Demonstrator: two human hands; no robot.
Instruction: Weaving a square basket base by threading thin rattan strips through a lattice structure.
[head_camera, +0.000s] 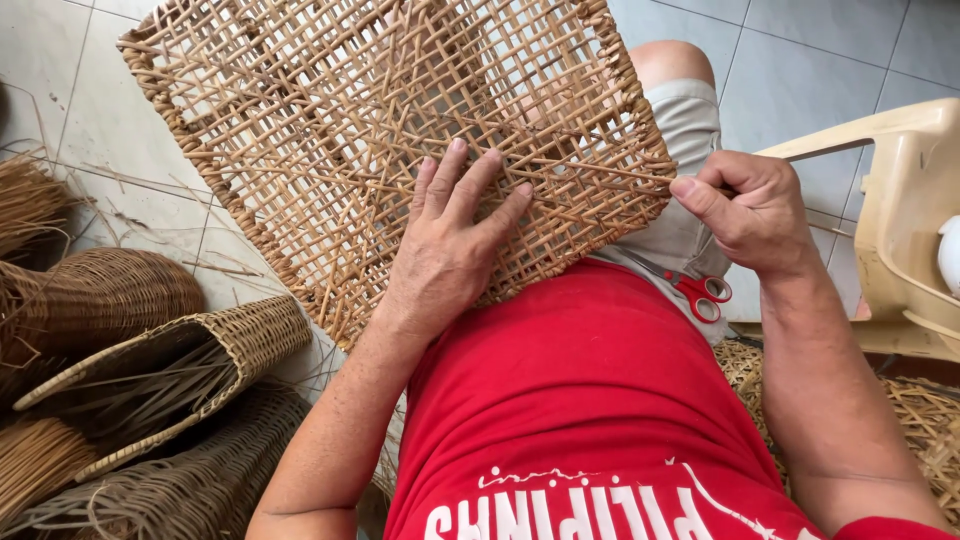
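A square open-weave rattan panel (330, 120) rests tilted on my lap and knees. My left hand (450, 240) lies flat on its near part, fingers spread, pressing the weave down. At the panel's right edge my right hand (745, 210) pinches a thin rattan strand between thumb and fingers. Red-handled scissors (703, 293) lie on my lap just below the right hand.
Several woven baskets (170, 360) and bundles of loose strands (30, 200) are piled on the tiled floor at the left. A beige plastic chair (900, 220) stands at the right, with more woven material (920, 420) beneath it.
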